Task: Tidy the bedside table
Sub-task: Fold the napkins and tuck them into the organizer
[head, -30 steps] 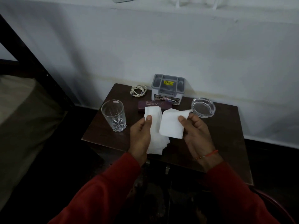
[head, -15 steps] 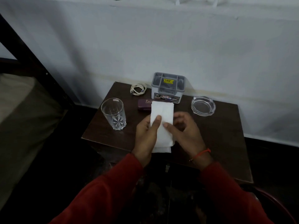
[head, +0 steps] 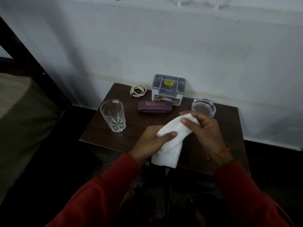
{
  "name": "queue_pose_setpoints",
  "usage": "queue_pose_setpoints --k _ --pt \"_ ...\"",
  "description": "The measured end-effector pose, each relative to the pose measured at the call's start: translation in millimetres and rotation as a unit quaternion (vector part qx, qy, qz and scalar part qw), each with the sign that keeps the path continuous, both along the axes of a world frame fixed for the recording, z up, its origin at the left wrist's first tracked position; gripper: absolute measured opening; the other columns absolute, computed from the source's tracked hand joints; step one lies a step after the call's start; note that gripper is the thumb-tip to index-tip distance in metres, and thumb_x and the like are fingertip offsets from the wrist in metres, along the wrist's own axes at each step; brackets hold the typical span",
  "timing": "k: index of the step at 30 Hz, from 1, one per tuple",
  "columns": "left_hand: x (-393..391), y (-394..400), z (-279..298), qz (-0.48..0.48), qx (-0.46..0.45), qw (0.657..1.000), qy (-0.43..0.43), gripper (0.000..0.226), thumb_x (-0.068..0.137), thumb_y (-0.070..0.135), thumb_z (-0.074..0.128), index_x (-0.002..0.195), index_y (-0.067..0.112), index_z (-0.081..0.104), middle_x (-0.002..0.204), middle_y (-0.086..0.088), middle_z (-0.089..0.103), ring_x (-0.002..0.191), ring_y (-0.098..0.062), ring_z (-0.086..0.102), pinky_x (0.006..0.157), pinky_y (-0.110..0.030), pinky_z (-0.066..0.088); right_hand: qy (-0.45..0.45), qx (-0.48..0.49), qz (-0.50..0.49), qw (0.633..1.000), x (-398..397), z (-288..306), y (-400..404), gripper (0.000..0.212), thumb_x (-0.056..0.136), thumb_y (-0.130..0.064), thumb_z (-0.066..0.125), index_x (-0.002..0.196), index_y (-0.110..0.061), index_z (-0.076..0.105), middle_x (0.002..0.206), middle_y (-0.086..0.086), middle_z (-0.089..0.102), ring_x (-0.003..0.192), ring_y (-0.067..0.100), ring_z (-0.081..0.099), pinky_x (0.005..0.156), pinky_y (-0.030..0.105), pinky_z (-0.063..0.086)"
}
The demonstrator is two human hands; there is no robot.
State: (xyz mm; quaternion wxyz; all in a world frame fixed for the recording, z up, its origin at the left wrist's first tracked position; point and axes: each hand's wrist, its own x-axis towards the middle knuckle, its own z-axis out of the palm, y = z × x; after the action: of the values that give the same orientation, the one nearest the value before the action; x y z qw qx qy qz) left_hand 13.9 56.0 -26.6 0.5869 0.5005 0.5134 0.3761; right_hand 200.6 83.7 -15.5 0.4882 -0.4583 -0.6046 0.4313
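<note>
Near the middle of the frame, a white cloth (head: 170, 136), bunched and folded, held above the front half of a dark wooden bedside table (head: 229, 128). Gripped low on its near side by the left hand (head: 150, 141), thumb curled across the fabric; pinched at its upper end by the right hand (head: 201, 130), fingers and thumb wrapped round the top corner. Loose end of the cloth hanging down past the table's front edge. Red sleeves on both arms (a thin orange-red thread (head: 221, 152) round the right wrist).

On the tabletop, left of centre: an upright clear drinking glass (head: 113, 115). Behind the hands: a maroon spectacle case (head: 155, 106) lying flat, just in front of a grey plastic organiser box (head: 168, 89) against the wall. Beside the box to the left, a coiled pale cable (head: 138, 90). To the right, a round glass ashtray (head: 203, 107), close behind the right hand.

At the far left of the frame, a dark bed frame (head: 32, 63).
</note>
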Motion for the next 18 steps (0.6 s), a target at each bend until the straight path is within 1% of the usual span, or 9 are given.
queue_pose_setpoints --k 2,4,6,8,10,12,14,16,18 --pt "-4.4 1.3 0.5 -0.001 -0.003 1.0 0.011 0.025 0.093 0.023 0.071 0.096 -0.001 0.074 0.082 -0.006 0.071 0.076 -0.013 0.063 0.065 -0.028 0.046 0.044 -0.059 -0.018 0.997 6.7 3.0 2.0 0.016 0.085 -0.002 0.07 0.101 -0.003 0.073 0.094 0.001 0.078 0.088 0.011 0.071 0.078 0.024 0.058" --pt "-7.5 3.3 1.3 -0.01 0.001 1.0 0.017 0.025 0.093 0.022 0.07 0.096 -0.003 0.074 0.082 -0.007 0.07 0.076 -0.014 0.061 0.065 -0.027 0.044 0.055 -0.123 0.009 0.991 16.0 4.6 2.5 0.021 0.085 -0.005 0.07 0.107 -0.002 0.07 0.094 0.005 0.078 0.082 0.016 0.071 0.065 0.027 0.059" --pt "-8.5 4.5 1.4 -0.027 0.0 0.999 0.018 0.023 0.093 0.019 0.07 0.095 -0.003 0.075 0.08 -0.006 0.069 0.073 -0.012 0.061 0.061 -0.023 0.044 0.022 -0.169 0.054 0.984 23.6 8.0 1.5 0.027 0.085 -0.008 0.07 0.111 -0.001 0.069 0.1 0.014 0.076 0.079 0.022 0.071 0.055 0.029 0.059" --pt "-8.3 5.9 2.2 -0.044 -0.015 0.999 0.007 0.021 0.092 0.018 0.071 0.094 -0.002 0.075 0.08 -0.004 0.071 0.07 -0.01 0.062 0.058 -0.019 0.046 -0.01 -0.183 0.071 0.98 31.5 13.1 2.2 0.027 0.084 -0.006 0.07 0.11 0.001 0.07 0.096 0.016 0.077 0.072 0.021 0.072 0.052 0.027 0.059" --pt "-10.4 7.7 1.0 -0.03 -0.025 0.999 -0.013 0.021 0.091 0.017 0.072 0.099 -0.003 0.076 0.084 -0.004 0.074 0.073 -0.011 0.065 0.06 -0.017 0.049 -0.029 -0.168 0.05 0.984 38.0 24.0 7.1 0.025 0.084 -0.002 0.07 0.108 0.005 0.07 0.086 0.009 0.079 0.066 0.017 0.072 0.05 0.026 0.059" --pt "-11.4 11.9 0.6 0.02 -0.039 0.999 -0.028 0.02 0.089 0.016 0.074 0.099 -0.001 0.076 0.088 0.002 0.076 0.076 -0.01 0.068 0.064 -0.016 0.053 -0.029 -0.14 0.022 0.989 43.8 40.3 15.3 0.026 0.082 -0.003 0.071 0.107 0.005 0.071 0.083 0.003 0.079 0.066 0.016 0.073 0.05 0.026 0.06" --pt "-15.5 16.1 -0.5 0.072 -0.05 0.995 -0.057 0.017 0.089 0.015 0.075 0.102 0.005 0.077 0.097 0.006 0.076 0.088 -0.006 0.068 0.074 -0.015 0.054 0.018 -0.113 0.0 0.993 37.4 60.4 29.5 0.029 0.079 -0.01 0.074 0.106 0.0 0.071 0.086 0.004 0.08 0.068 0.019 0.074 0.052 0.027 0.061" --pt "-13.0 17.9 0.6 0.083 -0.054 0.993 -0.068 0.019 0.089 0.015 0.074 0.107 0.011 0.078 0.109 0.007 0.075 0.102 -0.003 0.066 0.086 -0.012 0.051 0.076 -0.088 -0.008 0.993 24.9 81.7 50.5 0.028 0.078 -0.016 0.078 0.104 -0.007 0.072 0.094 0.009 0.079 0.074 0.024 0.075 0.056 0.03 0.062" --pt "-10.4 16.5 -0.1 0.067 -0.053 0.996 -0.041 0.018 0.091 0.023 0.072 0.107 0.019 0.079 0.113 0.011 0.074 0.102 0.006 0.063 0.079 -0.004 0.046 0.129 -0.065 0.005 0.989 2.8 94.4 80.4 0.022 0.084 -0.015 0.076 0.105 -0.01 0.071 0.106 0.012 0.077 0.088 0.031 0.075 0.062 0.032 0.063"
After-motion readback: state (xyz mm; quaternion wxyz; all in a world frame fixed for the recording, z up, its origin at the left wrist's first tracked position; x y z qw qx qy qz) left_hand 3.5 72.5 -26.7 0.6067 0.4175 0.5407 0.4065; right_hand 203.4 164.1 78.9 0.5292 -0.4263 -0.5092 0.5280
